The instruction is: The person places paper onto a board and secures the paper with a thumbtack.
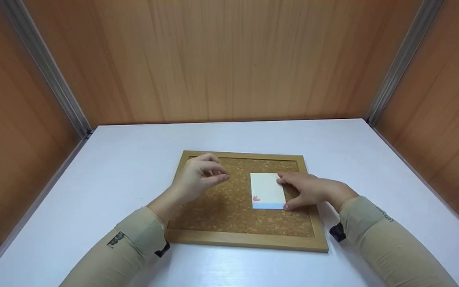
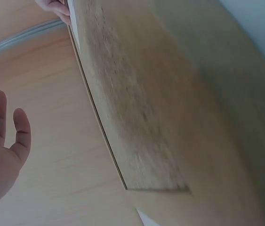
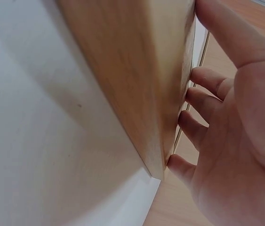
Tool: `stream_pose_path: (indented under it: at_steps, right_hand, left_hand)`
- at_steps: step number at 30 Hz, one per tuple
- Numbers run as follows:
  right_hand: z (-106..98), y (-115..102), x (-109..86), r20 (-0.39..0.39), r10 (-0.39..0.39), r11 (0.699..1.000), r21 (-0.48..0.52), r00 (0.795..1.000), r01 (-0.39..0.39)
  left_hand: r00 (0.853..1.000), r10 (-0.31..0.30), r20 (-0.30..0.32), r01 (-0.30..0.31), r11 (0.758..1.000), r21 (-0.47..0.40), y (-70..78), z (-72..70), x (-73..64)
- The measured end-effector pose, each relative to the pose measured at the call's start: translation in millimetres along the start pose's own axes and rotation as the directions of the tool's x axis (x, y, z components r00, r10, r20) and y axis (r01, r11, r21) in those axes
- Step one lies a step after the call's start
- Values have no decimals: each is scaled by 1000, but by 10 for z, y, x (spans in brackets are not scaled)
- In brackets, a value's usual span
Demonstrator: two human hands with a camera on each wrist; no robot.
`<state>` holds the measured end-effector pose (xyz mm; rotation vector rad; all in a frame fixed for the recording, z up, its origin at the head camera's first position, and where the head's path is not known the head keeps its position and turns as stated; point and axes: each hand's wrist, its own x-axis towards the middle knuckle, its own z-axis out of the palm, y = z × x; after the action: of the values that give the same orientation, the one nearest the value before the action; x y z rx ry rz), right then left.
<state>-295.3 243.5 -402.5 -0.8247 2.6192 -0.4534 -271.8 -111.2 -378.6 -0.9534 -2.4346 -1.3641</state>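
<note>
A framed cork board lies on the table, and a cream note paper with a blue bottom strip and a small pink print rests on its right half. My right hand touches the paper's right edge, thumb at the lower corner and a fingertip near the upper one. In the right wrist view that hand's fingers are spread along the board. Over the cork's left part, my left hand is raised, thumb and index fingertip together at a tiny pin-like thing; I cannot tell exactly what it is.
The white table extends around the board. A wood-grain panel rises behind it, with more panels at both sides and grey metal posts in the corners. Dark bands show under both sleeves.
</note>
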Motion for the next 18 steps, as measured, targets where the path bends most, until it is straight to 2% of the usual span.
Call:
stream_pose_path:
  at_steps: [7,13,16,18]
  right_hand:
    - [-10,-8,-1,0,14,1000,5,1000,-14]
    - [-3,-15,10,-4,10,1000,9,1000,-9]
    - [-7,-17,10,0,14,1000,9,1000,-14]
    - [-11,-17,9,4,13,1000,3,1000,-13]
  left_hand:
    - [995,-85,45,89,993,-80,57,151,188]
    - [988,-140,66,147,982,-118,90,170,366]
    - [975,-194,104,208,967,-149,115,167,444]
    - [959,-239,149,263,951,-164,134,166,489]
